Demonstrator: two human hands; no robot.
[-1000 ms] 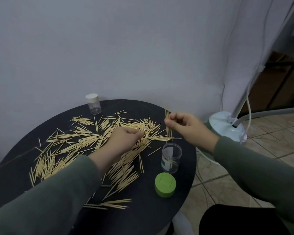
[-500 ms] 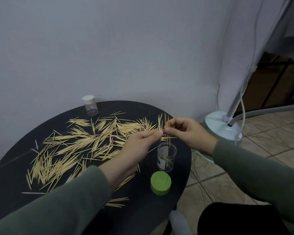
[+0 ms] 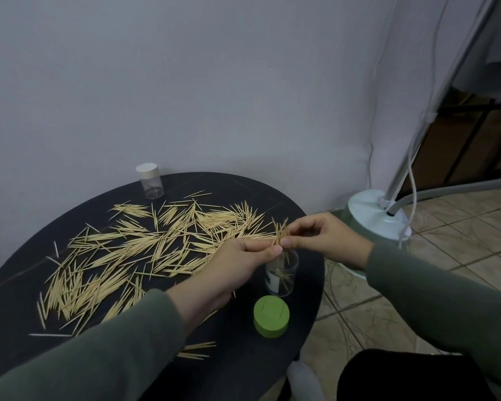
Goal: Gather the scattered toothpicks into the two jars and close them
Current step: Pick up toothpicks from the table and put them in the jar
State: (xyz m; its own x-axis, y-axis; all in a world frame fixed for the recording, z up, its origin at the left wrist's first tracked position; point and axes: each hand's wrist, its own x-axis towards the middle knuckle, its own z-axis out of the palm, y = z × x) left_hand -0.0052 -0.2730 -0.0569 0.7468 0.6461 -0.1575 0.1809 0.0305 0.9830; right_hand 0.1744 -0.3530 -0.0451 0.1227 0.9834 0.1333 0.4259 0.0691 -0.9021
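Above the open jar, both hands, left, right, pinching one toothpick bundle

Green lid and scattered toothpicks flank the open jar.

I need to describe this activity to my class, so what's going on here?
A person is picking up toothpicks. Both the left hand and right hand pinch a small bundle just above the open jar, which already holds a few. Its green lid lies beside it on the table. Most toothpicks remain scattered. A second jar, capped white, stands at the far edge.
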